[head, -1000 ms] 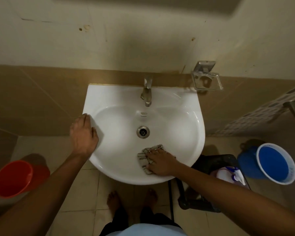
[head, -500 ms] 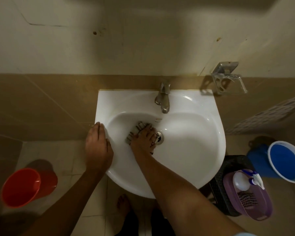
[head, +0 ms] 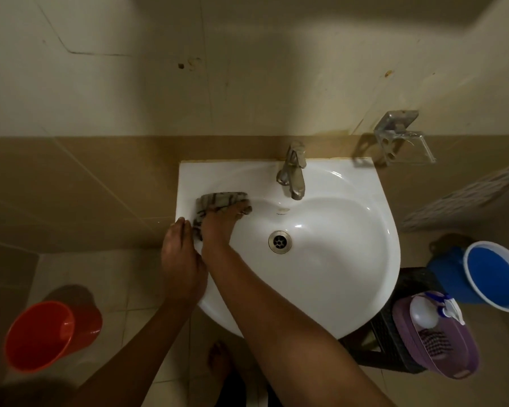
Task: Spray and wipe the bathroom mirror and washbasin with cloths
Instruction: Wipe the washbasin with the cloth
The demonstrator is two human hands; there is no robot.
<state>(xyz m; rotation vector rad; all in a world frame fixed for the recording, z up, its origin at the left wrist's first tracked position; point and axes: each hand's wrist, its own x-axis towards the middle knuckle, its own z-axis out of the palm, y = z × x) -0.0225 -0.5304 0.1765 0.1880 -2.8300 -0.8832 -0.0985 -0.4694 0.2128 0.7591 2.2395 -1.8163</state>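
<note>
**Checked cloth on washbasin's left rear rim**

Checked cloth (head: 218, 202) lies under your right hand (head: 221, 227), whose fingers (head: 241, 209) are spread flat and press it to the white washbasin (head: 350, 259), left of the tap (head: 293, 171). Your left hand (head: 180, 259) rests flat, fingers relaxed, on the basin's left edge, touching the right wrist. Spray bottle (head: 432, 309) sits in a purple basket (head: 441, 351) at right.
</note>
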